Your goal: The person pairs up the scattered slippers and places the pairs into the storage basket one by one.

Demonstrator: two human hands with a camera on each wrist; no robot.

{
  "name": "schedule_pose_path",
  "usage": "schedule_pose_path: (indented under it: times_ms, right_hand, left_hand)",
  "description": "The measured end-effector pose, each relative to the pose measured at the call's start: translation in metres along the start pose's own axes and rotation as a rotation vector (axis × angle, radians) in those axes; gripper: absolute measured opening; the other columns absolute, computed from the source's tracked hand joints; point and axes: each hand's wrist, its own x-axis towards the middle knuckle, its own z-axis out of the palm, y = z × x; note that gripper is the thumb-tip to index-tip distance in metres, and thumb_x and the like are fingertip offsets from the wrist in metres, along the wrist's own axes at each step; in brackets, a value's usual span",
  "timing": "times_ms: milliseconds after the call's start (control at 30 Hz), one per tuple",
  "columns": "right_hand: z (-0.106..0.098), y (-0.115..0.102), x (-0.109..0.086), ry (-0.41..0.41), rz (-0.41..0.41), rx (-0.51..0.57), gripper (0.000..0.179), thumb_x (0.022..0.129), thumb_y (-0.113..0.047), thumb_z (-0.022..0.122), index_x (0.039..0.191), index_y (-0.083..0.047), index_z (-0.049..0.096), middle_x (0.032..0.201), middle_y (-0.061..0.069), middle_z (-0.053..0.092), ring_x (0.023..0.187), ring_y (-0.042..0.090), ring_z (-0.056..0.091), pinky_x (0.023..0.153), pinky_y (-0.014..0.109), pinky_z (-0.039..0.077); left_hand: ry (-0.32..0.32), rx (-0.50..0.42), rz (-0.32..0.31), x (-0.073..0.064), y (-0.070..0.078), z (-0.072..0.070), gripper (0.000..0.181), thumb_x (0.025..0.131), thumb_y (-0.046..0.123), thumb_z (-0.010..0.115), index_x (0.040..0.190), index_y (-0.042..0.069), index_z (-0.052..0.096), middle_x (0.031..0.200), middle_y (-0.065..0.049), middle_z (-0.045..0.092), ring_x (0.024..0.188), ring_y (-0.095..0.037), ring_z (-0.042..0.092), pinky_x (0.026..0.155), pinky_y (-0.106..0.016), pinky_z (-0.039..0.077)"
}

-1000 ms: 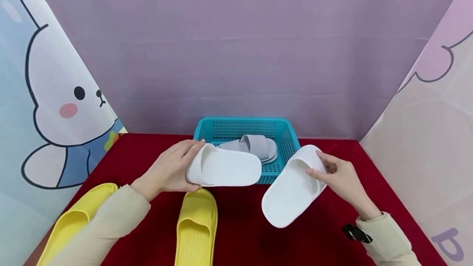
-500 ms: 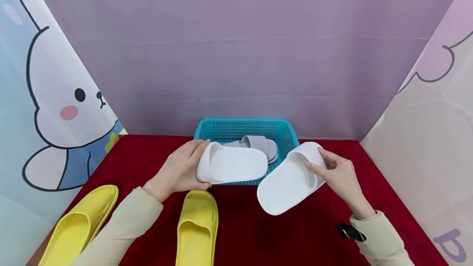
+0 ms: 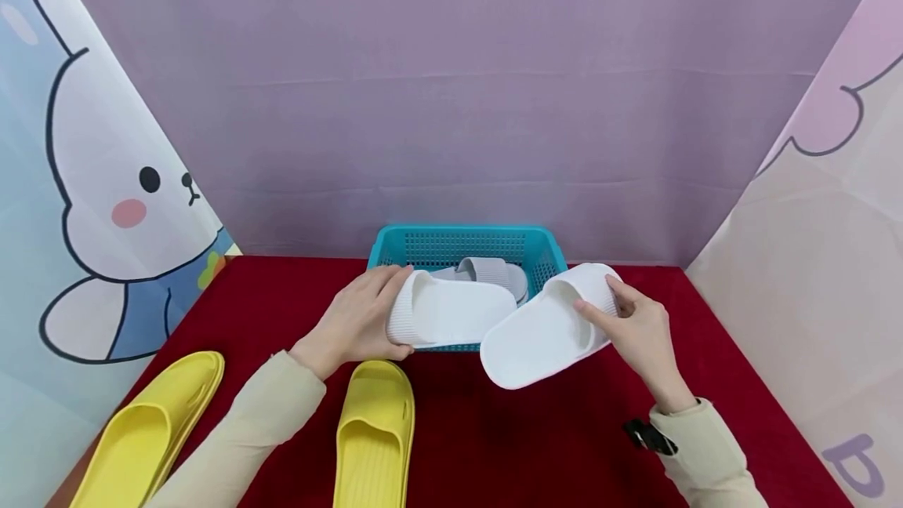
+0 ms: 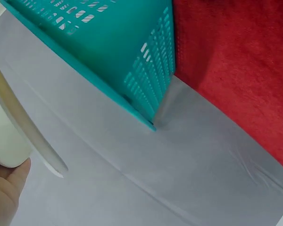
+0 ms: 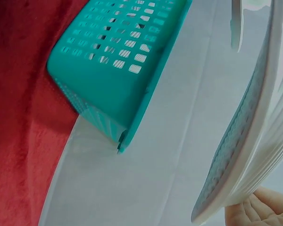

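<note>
Two white slippers are up in the air in front of a teal plastic basket (image 3: pixel 395 241). My left hand (image 3: pixel 360 318) grips one white slipper (image 3: pixel 462 312) by its ribbed strap, its heel pointing right. By the strap too, my right hand (image 3: pixel 638 332) pinches the other white slipper (image 3: pixel 532 339), thumb at the strap opening, heel slanting down to the left. The two heels come close together and overlap in the head view. Inside the basket lie grey slippers (image 3: pixel 487 269), partly covered by the left one. From the right wrist view, the slipper sole (image 5: pixel 243 127) shows edge-on beside the basket wall (image 5: pixel 104 89).
A yellow slipper (image 3: pixel 377 406) lies on the red cloth (image 3: pixel 536 453) below my left hand. Another yellow slipper (image 3: pixel 151 422) lies at the far left by my sleeve. A purple curtain (image 3: pixel 451 100) rises behind the basket, with printed panels at both sides.
My left hand has moved right with its white slipper. My right hand has shifted left and upward with the other, bringing the two slippers together over the basket's front.
</note>
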Motion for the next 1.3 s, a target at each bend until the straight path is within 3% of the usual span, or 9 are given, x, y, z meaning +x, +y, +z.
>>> schedule_pose_path:
  times_ms: [100, 233, 500, 567, 733, 800, 967, 1167, 1300]
  right_hand:
    - [0.003, -0.001, 0.0, 0.034, 0.003, -0.003, 0.076, 0.077, -0.042, 0.07, 0.136, -0.003, 0.042, 0.136, 0.018, 0.046, 0.11, 0.03, 0.054, 0.082, 0.035, 0.052]
    - [0.007, -0.005, 0.001, 0.104, 0.017, -0.018, 0.077, 0.074, -0.042, 0.073, 0.134, -0.004, 0.045, 0.133, 0.018, 0.049, 0.107, 0.028, 0.056, 0.081, 0.031, 0.052]
    - [0.02, -0.009, 0.007, 0.229, -0.023, 0.039, 0.073, 0.071, -0.036, 0.076, 0.132, -0.005, 0.049, 0.128, 0.016, 0.054, 0.102, 0.025, 0.058, 0.085, 0.043, 0.049]
    - [0.023, -0.009, 0.007, 0.266, -0.044, 0.062, 0.072, 0.071, -0.033, 0.077, 0.131, -0.005, 0.049, 0.128, 0.015, 0.055, 0.102, 0.024, 0.058, 0.084, 0.042, 0.05]
    - [0.032, -0.009, 0.008, 0.356, -0.088, 0.107, 0.07, 0.071, -0.029, 0.077, 0.131, -0.006, 0.05, 0.127, 0.013, 0.056, 0.099, 0.021, 0.058, 0.076, 0.016, 0.051]
    - [0.035, -0.01, 0.009, 0.384, -0.102, 0.106, 0.068, 0.071, -0.029, 0.078, 0.13, -0.007, 0.051, 0.126, 0.012, 0.057, 0.097, 0.02, 0.058, 0.073, 0.012, 0.049]
    - [0.039, -0.01, 0.011, 0.413, -0.125, 0.089, 0.067, 0.07, -0.028, 0.078, 0.129, -0.006, 0.053, 0.125, 0.012, 0.057, 0.095, 0.019, 0.059, 0.076, 0.034, 0.053]
    - [0.042, -0.011, 0.011, 0.434, -0.134, 0.07, 0.066, 0.07, -0.03, 0.079, 0.126, -0.005, 0.055, 0.121, 0.015, 0.06, 0.089, 0.02, 0.06, 0.067, 0.006, 0.044]
    - [0.042, -0.012, 0.01, 0.446, -0.134, 0.076, 0.065, 0.07, -0.03, 0.079, 0.126, -0.005, 0.056, 0.119, 0.016, 0.061, 0.089, 0.022, 0.059, 0.071, 0.023, 0.053]
  left_hand:
    - [0.002, 0.002, 0.014, 0.004, 0.003, 0.0, 0.104, 0.053, 0.056, 0.076, 0.136, 0.006, 0.037, 0.127, -0.01, 0.049, 0.116, -0.025, 0.046, 0.092, -0.042, 0.048]
    - [0.008, 0.008, 0.036, 0.009, 0.006, 0.002, 0.104, 0.054, 0.056, 0.075, 0.135, 0.005, 0.037, 0.127, -0.01, 0.05, 0.115, -0.025, 0.046, 0.092, -0.041, 0.048]
    - [0.029, 0.002, 0.059, 0.013, 0.011, 0.007, 0.103, 0.054, 0.056, 0.075, 0.134, 0.004, 0.038, 0.125, -0.011, 0.051, 0.113, -0.025, 0.048, 0.095, -0.041, 0.045]
    - [0.04, 0.001, 0.062, 0.015, 0.013, 0.009, 0.102, 0.054, 0.057, 0.075, 0.134, 0.004, 0.039, 0.124, -0.011, 0.052, 0.113, -0.025, 0.048, 0.096, -0.041, 0.045]
    - [0.067, 0.004, 0.077, 0.021, 0.016, 0.012, 0.101, 0.054, 0.058, 0.073, 0.132, 0.003, 0.04, 0.123, -0.012, 0.053, 0.112, -0.025, 0.049, 0.097, -0.04, 0.044]
    - [0.077, 0.004, 0.082, 0.024, 0.018, 0.012, 0.101, 0.054, 0.058, 0.073, 0.132, 0.003, 0.041, 0.123, -0.012, 0.053, 0.111, -0.025, 0.05, 0.097, -0.04, 0.044]
    - [0.085, 0.001, 0.083, 0.027, 0.021, 0.012, 0.1, 0.055, 0.057, 0.073, 0.133, 0.004, 0.04, 0.124, -0.012, 0.053, 0.111, -0.025, 0.05, 0.097, -0.041, 0.044]
    - [0.089, 0.013, 0.074, 0.028, 0.025, 0.013, 0.099, 0.055, 0.057, 0.072, 0.133, 0.004, 0.04, 0.124, -0.012, 0.052, 0.112, -0.025, 0.049, 0.098, -0.04, 0.043]
    - [0.103, 0.03, 0.076, 0.027, 0.027, 0.012, 0.099, 0.055, 0.057, 0.072, 0.132, 0.004, 0.04, 0.123, -0.012, 0.053, 0.111, -0.025, 0.05, 0.098, -0.04, 0.043]
